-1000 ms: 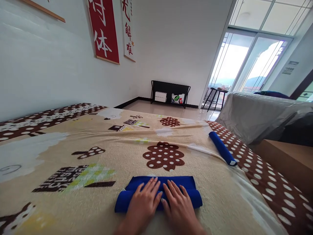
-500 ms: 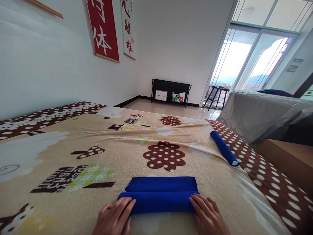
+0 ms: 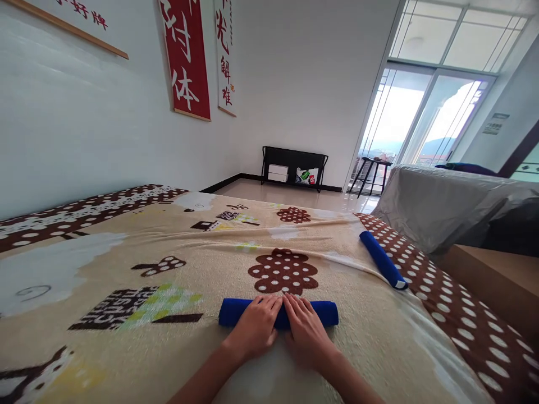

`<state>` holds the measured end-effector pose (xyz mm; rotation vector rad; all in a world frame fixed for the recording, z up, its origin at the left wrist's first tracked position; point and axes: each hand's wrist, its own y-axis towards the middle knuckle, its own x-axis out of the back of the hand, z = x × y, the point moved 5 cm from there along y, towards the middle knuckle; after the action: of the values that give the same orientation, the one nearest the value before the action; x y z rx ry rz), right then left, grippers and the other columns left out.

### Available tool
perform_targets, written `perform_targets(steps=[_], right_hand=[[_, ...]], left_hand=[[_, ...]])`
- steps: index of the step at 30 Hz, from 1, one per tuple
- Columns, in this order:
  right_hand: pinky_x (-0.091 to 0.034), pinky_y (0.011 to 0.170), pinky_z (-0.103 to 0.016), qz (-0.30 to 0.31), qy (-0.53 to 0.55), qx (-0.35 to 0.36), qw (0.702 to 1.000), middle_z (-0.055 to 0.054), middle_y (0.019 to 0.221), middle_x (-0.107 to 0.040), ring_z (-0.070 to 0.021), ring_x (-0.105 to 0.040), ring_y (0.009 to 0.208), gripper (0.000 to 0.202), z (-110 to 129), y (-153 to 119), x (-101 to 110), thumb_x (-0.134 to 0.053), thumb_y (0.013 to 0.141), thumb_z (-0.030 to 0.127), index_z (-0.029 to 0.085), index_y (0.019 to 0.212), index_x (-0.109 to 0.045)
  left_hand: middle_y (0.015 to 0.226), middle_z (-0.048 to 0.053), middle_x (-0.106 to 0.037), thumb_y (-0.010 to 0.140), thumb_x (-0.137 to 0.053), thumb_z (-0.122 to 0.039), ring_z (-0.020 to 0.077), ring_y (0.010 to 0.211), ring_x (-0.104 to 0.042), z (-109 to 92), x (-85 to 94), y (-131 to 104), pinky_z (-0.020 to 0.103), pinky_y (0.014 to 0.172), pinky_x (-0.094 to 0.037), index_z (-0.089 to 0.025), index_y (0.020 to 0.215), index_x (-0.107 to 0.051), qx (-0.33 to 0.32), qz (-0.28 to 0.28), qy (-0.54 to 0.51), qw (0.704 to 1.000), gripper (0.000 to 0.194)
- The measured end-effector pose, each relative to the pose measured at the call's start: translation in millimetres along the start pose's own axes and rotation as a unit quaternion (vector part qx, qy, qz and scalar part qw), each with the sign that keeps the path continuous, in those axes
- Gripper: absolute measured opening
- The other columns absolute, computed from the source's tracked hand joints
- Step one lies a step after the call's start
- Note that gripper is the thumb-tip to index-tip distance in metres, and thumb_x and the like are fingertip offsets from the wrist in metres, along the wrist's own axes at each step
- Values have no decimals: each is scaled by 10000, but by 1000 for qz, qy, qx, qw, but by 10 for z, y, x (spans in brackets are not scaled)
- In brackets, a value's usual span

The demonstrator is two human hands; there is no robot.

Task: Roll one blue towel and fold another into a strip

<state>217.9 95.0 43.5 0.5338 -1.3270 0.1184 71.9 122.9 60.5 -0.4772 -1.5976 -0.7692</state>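
Note:
A blue towel (image 3: pixel 233 312), rolled into a short tube, lies crosswise on the patterned blanket in front of me. My left hand (image 3: pixel 259 326) presses on its middle, with the fingers close together and curved over the top. Right beside it, my right hand (image 3: pixel 306 328) rests on the roll in the same way, the fingertips of both hands nearly touching. Both ends of the tube stick out past my hands. Toward the right edge of the bed lies a second rolled blue towel (image 3: pixel 383 260), with a small white tag at its near end.
The beige blanket (image 3: pixel 219 269) has a brown polka-dot border and some creases. A cardboard box (image 3: pixel 492 275) and a plastic-covered piece of furniture (image 3: pixel 455 202) stand on the right. Farther back are a black rack (image 3: pixel 295 156) and a black stool (image 3: pixel 373 168).
The towel's flat far part has been rolled up into the tube. My hands have moved from its two ends to the middle and slightly forward. The camera view has tilted up a little.

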Motion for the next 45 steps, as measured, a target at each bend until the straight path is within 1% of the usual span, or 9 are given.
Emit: perform_targets(steps=[3, 9, 16, 20, 25, 31, 34, 38, 45], right_hand=[[-270, 1210, -404, 12, 13, 19, 1000, -69, 1586, -329, -211, -315, 1462, 690, -83, -137, -66, -504, 891, 220, 164, 1546, -296], [-348, 1169, -465, 12, 27, -11, 999, -105, 1517, -448, -230, -409, 1412, 569, -701, -510, 128, -486, 972, 300, 180, 1515, -365], [-449, 1034, -415, 24, 27, -14, 999, -107, 1247, -671, -236, -616, 1169, 397, -733, -289, 250, -600, 905, 231, 201, 1301, -599], [-468, 958, -421, 39, 30, -15, 999, -90, 1016, -732, -250, -674, 995, 240, -710, -201, 644, -639, 846, 160, 167, 1078, -698], [-493, 885, -314, 26, 73, -13, 997, 0, 1057, -724, -187, -664, 973, 320, -625, -139, 1793, -730, 807, 359, 264, 1108, -677], [-467, 612, -200, -41, 169, 42, 984, 50, 849, -691, -93, -609, 685, 325, 69, -4, 2894, -745, 760, 424, 247, 1013, -643], [-441, 626, -180, -67, 160, 115, 978, 92, 744, -642, -61, -558, 629, 300, 442, 5, 3022, -788, 698, 388, 265, 931, -644], [-432, 673, -198, -60, 129, 153, 978, 107, 691, -604, -55, -534, 607, 321, 599, -28, 2980, -813, 669, 397, 277, 911, -640], [-458, 725, -222, -18, 145, 131, 981, 93, 749, -639, -73, -574, 673, 339, 497, 8, 2791, -816, 677, 391, 283, 956, -657]], left_hand=[[1533, 80, -454, 863, -567, -338, 245, 1403, -417, 154, -129, -161, 401, 1145, -310, -203, 1507, -355, -3, 7, -9, 1000, 692], [1533, 53, -458, 979, -431, -511, 224, 1383, -447, 707, -109, -612, 416, 1149, -294, -305, 1523, -312, 44, -30, -13, 998, 594], [1300, 121, -638, 942, -515, -507, 288, 1217, -557, 860, -79, -399, 467, 1067, -352, -221, 1270, -615, 36, -42, -17, 998, 447], [1140, 99, -682, 937, -537, -458, 261, 1101, -593, 867, 105, -381, 435, 1010, -375, -231, 1168, -659, 18, -34, -40, 998, 346], [1075, 29, -715, 898, -578, -536, 212, 984, -630, 515, 157, -485, 363, 958, -425, -260, 1189, -641, 32, -11, -113, 993, 407], [1035, 18, -706, 761, -727, -433, 216, 956, -620, -362, -393, -430, 364, 938, -472, -263, 1167, -638, -38, 5, -261, 965, 449], [938, 10, -728, 896, -520, -305, 166, 792, -640, -723, -774, -333, 411, 978, -450, -261, 979, -681, -111, 19, -279, 954, 187], [807, 11, -716, 978, -319, -284, 153, 704, -623, -860, -1086, -317, 442, 978, -452, -252, 883, -660, -121, 4, -272, 955, 356], [949, 34, -763, 974, -396, -291, 186, 843, -710, -784, -1037, -435, 464, 1025, -421, -259, 1017, -649, -127, -12, -271, 954, 258]])
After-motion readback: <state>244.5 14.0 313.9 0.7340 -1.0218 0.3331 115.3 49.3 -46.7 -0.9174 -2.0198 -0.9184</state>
